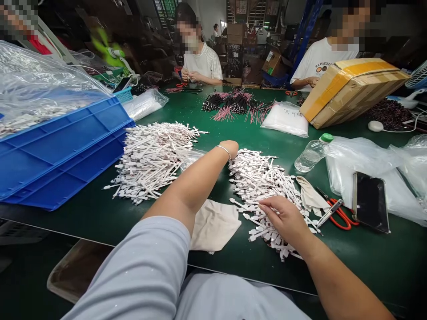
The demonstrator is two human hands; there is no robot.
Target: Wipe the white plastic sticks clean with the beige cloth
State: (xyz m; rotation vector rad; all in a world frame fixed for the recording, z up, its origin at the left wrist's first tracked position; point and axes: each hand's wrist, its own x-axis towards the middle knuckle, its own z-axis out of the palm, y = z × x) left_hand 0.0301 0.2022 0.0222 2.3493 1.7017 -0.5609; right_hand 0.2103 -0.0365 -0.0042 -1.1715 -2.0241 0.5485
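Note:
Two heaps of short white connector cables lie on the table, a left heap [156,155] and a right heap [263,173]. Stretched out to the far left edge of the right heap is my left hand [230,148], its fingers curled in and mostly hidden; what they hold does not show. My right hand [287,220] is over the near part of the same heap, thumb and forefinger pinched on a short white cable [259,204]. Between the heaps, a beige cloth [215,224] is partly covered by my left arm.
Blue crates [63,151] stand at left. On the right are a water bottle [312,154], red-handled scissors [343,218], a box cutter [329,213], a phone [371,200] and plastic bags [353,155]. A tilted carton [353,91] and two co-workers are across the green table [187,106].

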